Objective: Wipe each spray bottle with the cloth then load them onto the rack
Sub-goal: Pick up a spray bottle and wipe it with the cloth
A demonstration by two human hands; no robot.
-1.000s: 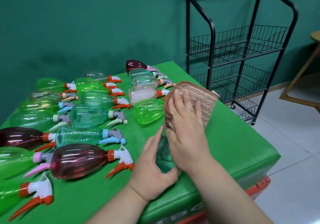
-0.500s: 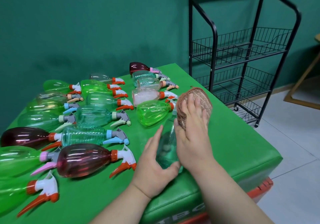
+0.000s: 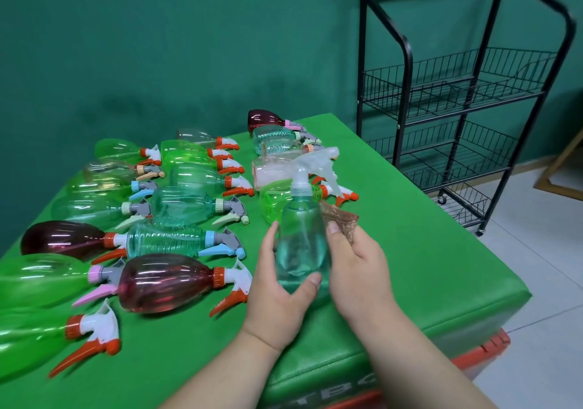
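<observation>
Cloth [image 3: 342,220] has come down off the sprayer head to the right side of the teal bottle [image 3: 299,244], so the trigger head is exposed. Left hand [image 3: 277,295] grips the bottle upright, thumb in front, fingers [image 3: 272,238] curled round the left side. Right hand [image 3: 359,269] pinches the bunched cloth just beside the bottle's shoulder. Bottle is over the tabletop [image 3: 426,266], near the front edge. Other spray bottles [image 3: 164,282] lie in rows across the left half. Rack [image 3: 457,93] stands beyond the right edge.
</observation>
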